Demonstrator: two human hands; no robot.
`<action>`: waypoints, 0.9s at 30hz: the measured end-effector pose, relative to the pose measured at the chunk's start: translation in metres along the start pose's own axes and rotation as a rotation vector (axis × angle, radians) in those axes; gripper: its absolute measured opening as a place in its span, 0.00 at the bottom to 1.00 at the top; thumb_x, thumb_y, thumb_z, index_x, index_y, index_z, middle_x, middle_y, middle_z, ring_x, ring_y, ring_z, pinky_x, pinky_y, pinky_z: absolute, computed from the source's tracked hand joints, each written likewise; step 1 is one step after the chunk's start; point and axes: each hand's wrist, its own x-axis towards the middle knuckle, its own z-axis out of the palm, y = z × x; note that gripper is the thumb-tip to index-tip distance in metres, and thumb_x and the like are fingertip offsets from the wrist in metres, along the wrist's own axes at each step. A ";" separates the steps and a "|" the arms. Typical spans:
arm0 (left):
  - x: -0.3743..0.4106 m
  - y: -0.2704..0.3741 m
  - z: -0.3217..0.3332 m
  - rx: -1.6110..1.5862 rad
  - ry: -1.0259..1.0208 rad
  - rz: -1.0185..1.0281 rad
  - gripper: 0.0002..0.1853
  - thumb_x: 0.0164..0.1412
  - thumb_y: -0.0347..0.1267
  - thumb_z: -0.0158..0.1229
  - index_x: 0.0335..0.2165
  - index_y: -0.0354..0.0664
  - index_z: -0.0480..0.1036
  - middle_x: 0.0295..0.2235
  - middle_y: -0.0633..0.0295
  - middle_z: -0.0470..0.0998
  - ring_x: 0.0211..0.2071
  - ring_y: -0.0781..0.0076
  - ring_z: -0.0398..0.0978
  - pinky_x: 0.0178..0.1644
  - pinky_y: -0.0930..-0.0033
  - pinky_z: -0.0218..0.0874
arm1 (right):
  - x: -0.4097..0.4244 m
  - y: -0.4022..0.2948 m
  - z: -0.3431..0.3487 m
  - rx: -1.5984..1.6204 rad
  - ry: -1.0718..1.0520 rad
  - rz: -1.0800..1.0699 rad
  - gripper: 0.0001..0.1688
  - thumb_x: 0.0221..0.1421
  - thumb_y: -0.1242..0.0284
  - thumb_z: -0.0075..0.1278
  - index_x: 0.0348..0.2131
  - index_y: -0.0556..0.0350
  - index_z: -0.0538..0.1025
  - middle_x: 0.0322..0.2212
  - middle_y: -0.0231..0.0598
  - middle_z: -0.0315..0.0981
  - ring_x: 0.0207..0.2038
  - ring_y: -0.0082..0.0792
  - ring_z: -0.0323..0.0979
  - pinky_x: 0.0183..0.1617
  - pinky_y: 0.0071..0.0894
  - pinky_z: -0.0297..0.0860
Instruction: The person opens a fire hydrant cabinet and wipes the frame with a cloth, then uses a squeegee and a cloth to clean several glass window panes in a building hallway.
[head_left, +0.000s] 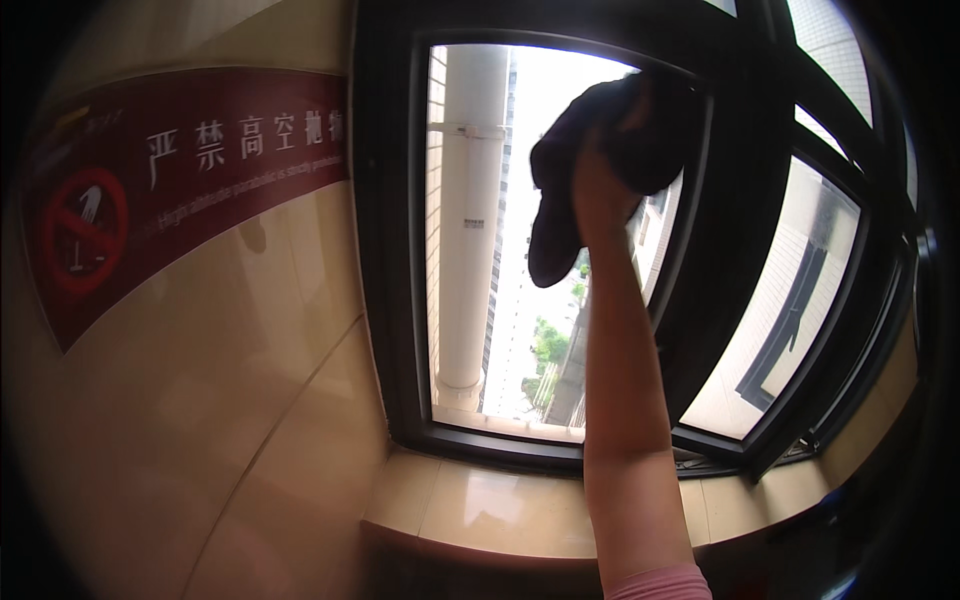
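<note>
My right hand (601, 176) is raised against the upper right of a window pane (525, 90) and grips a dark cloth (559, 236). The cloth is bunched under and around the fingers, and part of it hangs down to the left of the wrist. It covers the pane's upper right corner and overlaps the black window frame (390, 262) there. The fingers are mostly lost in shadow against the cloth. My bare forearm runs up from the bottom edge, with a pink sleeve (660, 585) near the elbow. My left hand is out of view.
A window sash (847, 247) stands at an angle on the right. Below the frame runs a beige tiled sill (502, 502). On the tiled wall (247, 360) at left is a dark red sign (225, 157) with writing. Outside are a thick white pipe (469, 262) and trees.
</note>
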 end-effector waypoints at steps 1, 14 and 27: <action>-0.001 -0.002 0.001 -0.009 0.002 -0.004 0.17 0.60 0.42 0.56 0.42 0.42 0.73 0.31 0.59 0.78 0.32 0.66 0.74 0.37 0.64 0.68 | 0.011 0.005 -0.003 -0.202 0.042 0.032 0.35 0.54 0.71 0.50 0.59 0.52 0.57 0.49 0.52 0.62 0.51 0.52 0.63 0.55 0.49 0.59; -0.068 -0.088 -0.006 -0.108 0.110 -0.162 0.18 0.59 0.42 0.56 0.43 0.42 0.73 0.32 0.59 0.78 0.33 0.65 0.74 0.37 0.64 0.68 | -0.105 -0.070 0.104 -0.208 -0.233 -0.292 0.16 0.52 0.68 0.46 0.40 0.48 0.78 0.37 0.46 0.74 0.44 0.47 0.70 0.55 0.44 0.59; -0.078 -0.111 -0.020 -0.059 0.119 -0.127 0.19 0.59 0.43 0.56 0.43 0.43 0.72 0.32 0.59 0.78 0.33 0.65 0.74 0.38 0.64 0.67 | -0.278 -0.056 -0.139 0.491 -0.859 0.448 0.17 0.33 0.77 0.58 0.31 0.57 0.75 0.29 0.39 0.72 0.33 0.39 0.72 0.38 0.33 0.69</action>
